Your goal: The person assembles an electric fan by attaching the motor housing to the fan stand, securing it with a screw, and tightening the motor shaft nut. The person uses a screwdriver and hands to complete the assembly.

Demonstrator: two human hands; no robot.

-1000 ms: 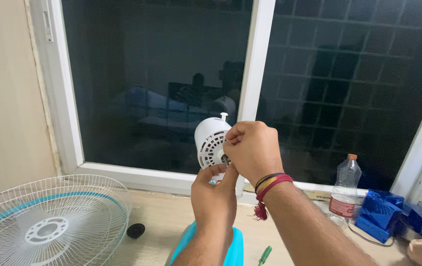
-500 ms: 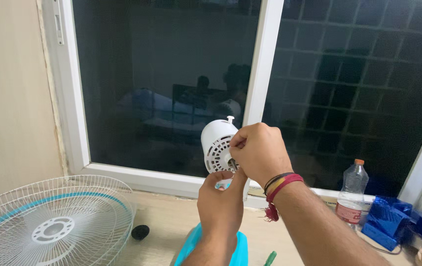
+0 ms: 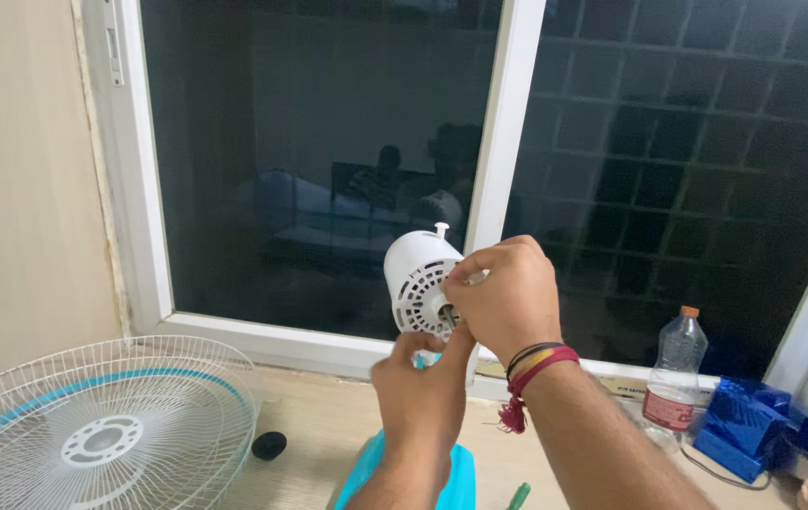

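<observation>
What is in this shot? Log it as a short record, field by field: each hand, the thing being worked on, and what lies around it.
left hand: raised below the motor housing, fingertips at its lower edge
right hand: fingers closed at the front centre of the housing
white fan motor housing: vented face, small knob on top
fan grille: white wire, lying flat at left
black cap: beside the grille
plastic bottle: upright at right
blue boxes: far right

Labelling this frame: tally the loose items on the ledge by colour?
White: 2, fan motor housing and wire fan guard
Blue: 2, fan base and shiny wrapped boxes
Black: 1, round cap
Clear: 1, plastic bottle
Green: 1, screwdriver handle
Total: 7
</observation>
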